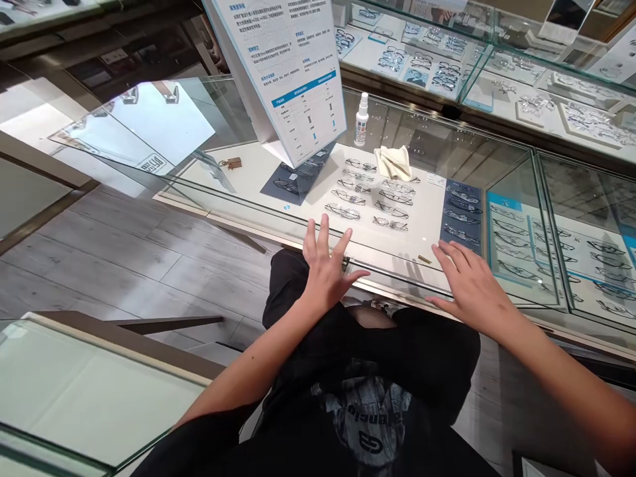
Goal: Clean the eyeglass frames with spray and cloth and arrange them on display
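Note:
My left hand (325, 265) is spread with nothing in it, over the front edge of a glass display counter (238, 215). To the right, my right hand (467, 281) is also open and empty, above the glass near the front edge. A small brass-coloured piece (424, 259) shows just left of its fingertips. Under the glass, between and beyond my hands, lie rows of eyeglasses (392, 209). Farther back on the counter are a crumpled cream cloth (394, 163) and a white spray bottle (362, 120), standing upright.
A tall folded sign (298, 79) stands on the counter at the back left. Dark mats with more glasses (462, 213) lie at the right. Behind runs another glass showcase (422, 59). A glass-topped table (99, 391) is at my lower left.

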A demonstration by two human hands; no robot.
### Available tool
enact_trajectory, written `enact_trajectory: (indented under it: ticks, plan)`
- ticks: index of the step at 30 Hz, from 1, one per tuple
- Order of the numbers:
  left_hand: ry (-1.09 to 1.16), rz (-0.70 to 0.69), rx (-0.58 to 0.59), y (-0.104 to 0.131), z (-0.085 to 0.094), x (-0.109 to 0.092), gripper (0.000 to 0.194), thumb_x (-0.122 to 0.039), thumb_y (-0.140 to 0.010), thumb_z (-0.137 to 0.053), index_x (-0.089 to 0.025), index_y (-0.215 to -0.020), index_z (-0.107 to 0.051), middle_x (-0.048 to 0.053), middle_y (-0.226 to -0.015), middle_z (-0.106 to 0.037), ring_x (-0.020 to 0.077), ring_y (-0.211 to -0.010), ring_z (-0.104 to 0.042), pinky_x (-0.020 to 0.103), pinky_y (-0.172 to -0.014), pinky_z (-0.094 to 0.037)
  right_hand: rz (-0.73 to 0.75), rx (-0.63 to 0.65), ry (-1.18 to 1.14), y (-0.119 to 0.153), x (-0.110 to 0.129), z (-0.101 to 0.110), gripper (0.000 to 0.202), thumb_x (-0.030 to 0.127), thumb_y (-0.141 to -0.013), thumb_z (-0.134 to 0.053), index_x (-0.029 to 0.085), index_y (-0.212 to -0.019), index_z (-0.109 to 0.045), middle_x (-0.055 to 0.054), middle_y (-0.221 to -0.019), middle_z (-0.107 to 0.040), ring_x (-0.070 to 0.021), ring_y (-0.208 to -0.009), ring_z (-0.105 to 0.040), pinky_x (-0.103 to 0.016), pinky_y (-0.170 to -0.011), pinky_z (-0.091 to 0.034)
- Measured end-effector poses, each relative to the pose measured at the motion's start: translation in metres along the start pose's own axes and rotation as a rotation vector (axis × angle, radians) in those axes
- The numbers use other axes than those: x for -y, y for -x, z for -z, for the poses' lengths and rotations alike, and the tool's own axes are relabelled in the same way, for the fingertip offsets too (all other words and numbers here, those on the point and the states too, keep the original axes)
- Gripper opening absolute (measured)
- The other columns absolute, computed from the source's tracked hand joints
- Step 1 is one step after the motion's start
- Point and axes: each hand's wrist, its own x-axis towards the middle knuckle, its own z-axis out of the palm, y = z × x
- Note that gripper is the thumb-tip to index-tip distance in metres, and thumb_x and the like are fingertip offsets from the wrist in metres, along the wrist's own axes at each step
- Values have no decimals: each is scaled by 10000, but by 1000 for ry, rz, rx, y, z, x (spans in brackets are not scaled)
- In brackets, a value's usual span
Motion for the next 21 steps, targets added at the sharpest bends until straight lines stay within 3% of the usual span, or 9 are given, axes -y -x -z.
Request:
enact_trajectory:
  ticks: [5,7,9,11,13,15,18,21]
  plan:
    - [76,239,-29,9,13,29,1004,-587,-928,-825,-273,-1730,-309,236,-1868,-158,457,-1752,-94,690,-1380,-182,-45,-19,43,-9,-13,-8,955,667,-1038,-551,128,-1763,-243,-271,-1716,-468,-492,-1588,-406,-656,-1216,-448]
    - [164,382,-100,16,18,46,893,-534,-973,-785,-261,-1699,-342,211,-1853,-225,400,-1751,-160,621,-1405,-194,-48,-26,40,-12,-16,-10,942,668,-1046,-521,126,-1765,-241,-278,-1713,-468,-497,-1584,-410,-663,-1219,-440]
    - [285,609,-204,27,18,65,811,-466,-990,-770,-255,-1663,-370,175,-1836,-272,349,-1735,-226,536,-1410,-245,-54,-33,35,-15,-19,-10,922,648,-1059,-492,114,-1766,-236,-289,-1708,-468,-504,-1575,-416,-674,-1216,-437]
    - [445,939,-247,39,12,86,749,-382,-1001,-755,-256,-1630,-367,149,-1794,-331,299,-1684,-332,449,-1370,-349,-58,-37,33,-18,-21,-12,909,636,-1066,-475,99,-1763,-245,-298,-1703,-468,-509,-1564,-424,-680,-1211,-439]
    - [598,1240,-202,53,2,104,613,-327,-1039,-685,-286,-1564,-373,125,-1674,-463,231,-1523,-536,383,-1242,-508,-59,-38,28,-21,-24,-13,899,638,-1069,-469,94,-1756,-268,-297,-1702,-465,-505,-1553,-435,-675,-1204,-447]
    - [693,1390,-110,65,-9,118,464,-329,-1043,-671,-268,-1445,-447,95,-1382,-641,186,-1261,-698,342,-1070,-613,-63,-28,20,-24,-26,-14,883,635,-1074,-458,94,-1751,-286,-293,-1701,-464,-497,-1547,-442,-665,-1194,-460]
    - [827,1531,43,78,-27,127,372,-399,-1002,-752,-213,-1251,-549,63,-1094,-680,164,-1036,-734,324,-951,-640,-74,-11,14,-28,-27,-15,866,616,-1082,-445,83,-1748,-295,-298,-1696,-466,-498,-1546,-440,-663,-1186,-471]
    - [939,1675,91,81,-44,129,404,-421,-915,-847,-185,-1129,-599,124,-1100,-689,207,-1002,-740,348,-907,-649,-77,-3,26,-30,-27,-15,850,592,-1084,-452,64,-1736,-313,-303,-1696,-464,-498,-1539,-446,-659,-1179,-483]
